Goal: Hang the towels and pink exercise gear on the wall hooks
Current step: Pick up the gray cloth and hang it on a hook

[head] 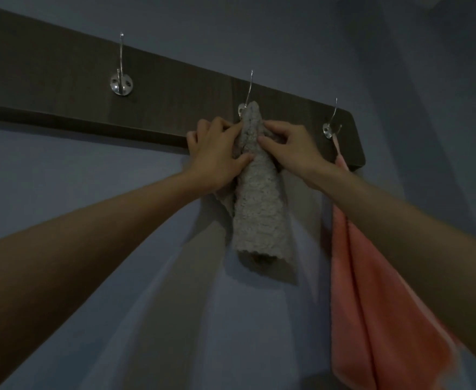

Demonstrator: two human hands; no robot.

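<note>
A grey fluffy towel (258,209) hangs from the middle chrome hook (249,91), its top bunched over the hook's base. My left hand (217,153) pinches the towel's upper part from the left. My right hand (290,150) grips the same part from the right. A pink towel (372,305) hangs by a small loop from the right hook (331,128), partly hidden behind my right forearm. The left hook (121,80) carries nothing.
All three hooks sit on a dark wooden board (48,88) fixed to a blue-grey wall (104,249). The board's right end lies just beyond the right hook. The room is dim.
</note>
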